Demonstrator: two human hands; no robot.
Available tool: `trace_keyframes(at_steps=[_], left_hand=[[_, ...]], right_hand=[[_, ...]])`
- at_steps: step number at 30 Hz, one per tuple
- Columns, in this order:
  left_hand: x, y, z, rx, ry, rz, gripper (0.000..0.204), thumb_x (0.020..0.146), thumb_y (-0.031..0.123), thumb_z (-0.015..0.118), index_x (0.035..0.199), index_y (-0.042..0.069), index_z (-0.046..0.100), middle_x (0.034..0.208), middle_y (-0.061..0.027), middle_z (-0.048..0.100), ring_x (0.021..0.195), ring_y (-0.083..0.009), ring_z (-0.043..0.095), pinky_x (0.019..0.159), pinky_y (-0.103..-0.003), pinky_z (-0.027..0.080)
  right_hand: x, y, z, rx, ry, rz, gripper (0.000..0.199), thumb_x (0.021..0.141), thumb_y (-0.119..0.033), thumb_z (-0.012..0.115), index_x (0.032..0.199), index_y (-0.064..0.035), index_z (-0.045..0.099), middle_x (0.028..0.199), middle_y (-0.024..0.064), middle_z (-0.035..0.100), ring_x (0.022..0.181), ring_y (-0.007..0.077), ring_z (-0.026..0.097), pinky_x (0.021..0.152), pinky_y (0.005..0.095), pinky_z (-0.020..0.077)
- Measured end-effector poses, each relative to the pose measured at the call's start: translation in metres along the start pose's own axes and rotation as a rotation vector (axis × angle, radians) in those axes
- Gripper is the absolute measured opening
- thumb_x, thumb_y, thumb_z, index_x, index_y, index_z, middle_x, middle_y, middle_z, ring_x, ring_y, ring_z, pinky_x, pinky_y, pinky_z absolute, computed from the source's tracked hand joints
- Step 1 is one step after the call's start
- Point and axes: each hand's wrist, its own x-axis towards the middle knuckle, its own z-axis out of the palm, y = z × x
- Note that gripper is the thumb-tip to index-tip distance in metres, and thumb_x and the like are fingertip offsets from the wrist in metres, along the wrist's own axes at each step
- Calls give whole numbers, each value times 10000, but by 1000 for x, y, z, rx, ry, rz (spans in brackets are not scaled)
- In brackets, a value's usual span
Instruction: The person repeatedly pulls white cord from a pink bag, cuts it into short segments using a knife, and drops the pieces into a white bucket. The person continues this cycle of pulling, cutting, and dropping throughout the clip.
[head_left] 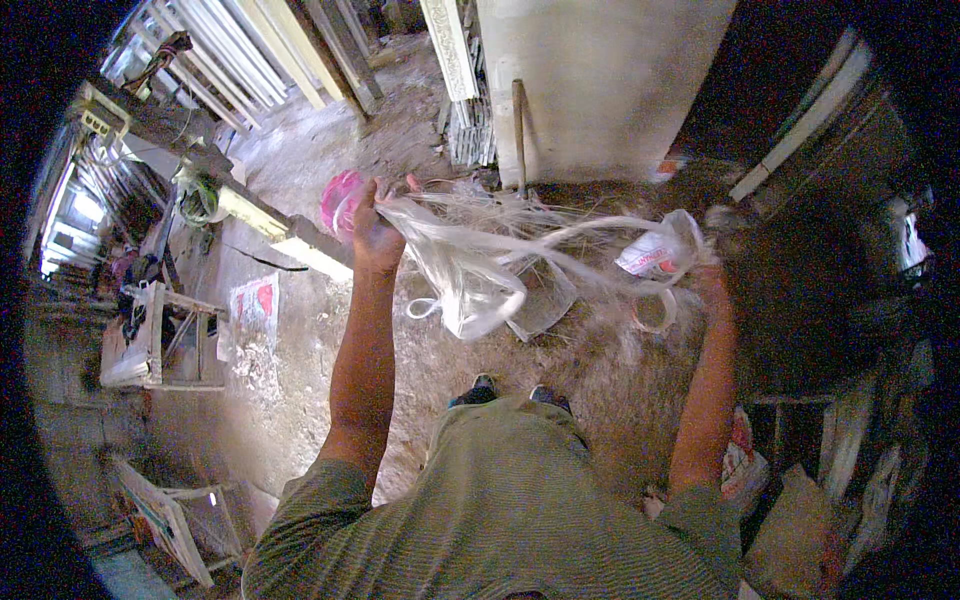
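Note:
My left hand (374, 232) is raised in front of me and closed around a bunch of clear plastic bags (465, 280), with a pink bag (340, 200) bunched behind the fingers. The clear plastic stretches in thin strands to the right. My right hand (706, 268) grips the other end, where a clear bag with red and white print (652, 254) hangs. A loop of the plastic dangles below the left bunch. My shoes (482, 388) show on the dusty ground beneath.
A pale concrete pillar (600, 80) stands ahead with a wooden handle (519, 130) leaning on it. White slats (250, 50) lean at the upper left. A wooden frame stand (160, 340) is on the left, and sacks (790, 520) sit at the lower right.

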Motion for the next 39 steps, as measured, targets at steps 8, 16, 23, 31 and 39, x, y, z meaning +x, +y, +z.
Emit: trace_keyframes(at_steps=[8,16,23,31,39], left_hand=[[33,-20,-7,-584,-81,-79,280,965,243,429,740,95,506,578,-20,406,593,-190,444,787,-392,455],[20,-23,7,-535,-125,-261,226,955,248,470,818,71,509,732,-58,536,720,-224,532,907,-464,456],[15,2,-18,-491,-124,-250,195,932,228,512,849,51,513,809,-95,559,819,-261,554,908,-467,459],[37,-2,-62,-420,-254,-281,157,879,117,524,956,-20,530,965,-157,577,979,-292,548,976,-455,411],[36,3,-51,-528,-344,-410,285,630,-30,523,914,-50,538,954,-178,571,979,-332,542,1054,-560,314]], right_hand=[[-12,-119,113,-369,-188,-210,686,673,-302,820,1220,-26,511,1064,98,599,962,197,572,809,305,483],[-47,-183,269,-173,-148,-488,980,586,-404,854,1301,62,371,1220,228,513,1132,361,513,953,438,425],[-31,-200,265,-93,-273,-282,831,627,-403,826,1212,52,451,1109,227,559,1041,360,560,908,437,446],[-23,-226,235,-498,-426,-381,719,549,-371,871,1063,7,539,949,132,599,902,235,554,857,366,448],[-19,-199,207,-371,-452,-260,622,594,-309,857,1062,-24,561,960,88,598,872,219,561,829,337,456]])
